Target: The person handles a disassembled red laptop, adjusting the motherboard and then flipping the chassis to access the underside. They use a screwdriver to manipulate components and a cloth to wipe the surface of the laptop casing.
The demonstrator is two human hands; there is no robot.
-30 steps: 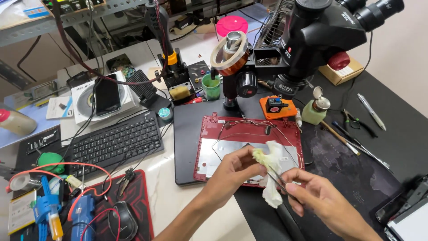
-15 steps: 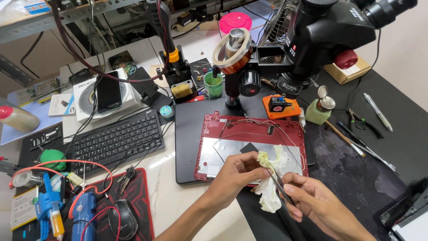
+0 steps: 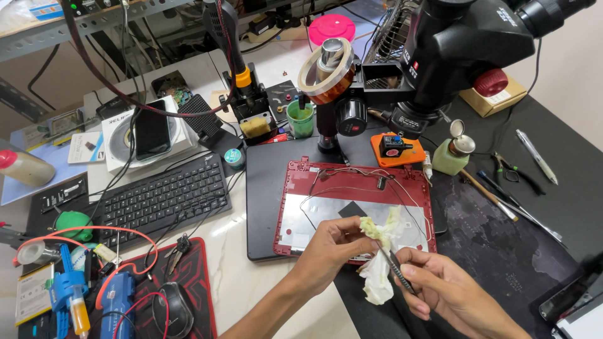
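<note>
Both forearms are bare, with no sleeve, glove, ring or watch on the left hand (image 3: 330, 248) or right hand (image 3: 443, 292).

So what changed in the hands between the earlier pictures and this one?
Little. The left hand still pinches the crumpled tissue and the right hand still holds the tweezers against it; both hands sit slightly lower over the red cover. Nothing was picked up or let go.

The crumpled tissue (image 3: 380, 257) conceals the tips of the tweezers (image 3: 397, 271) and part of the left hand (image 3: 328, 251) fingers. The right hand (image 3: 443, 295) wrist runs off the bottom edge. The microscope (image 3: 465, 44) is cropped at the top; a phone (image 3: 568, 300) is cut at the right corner.
</note>
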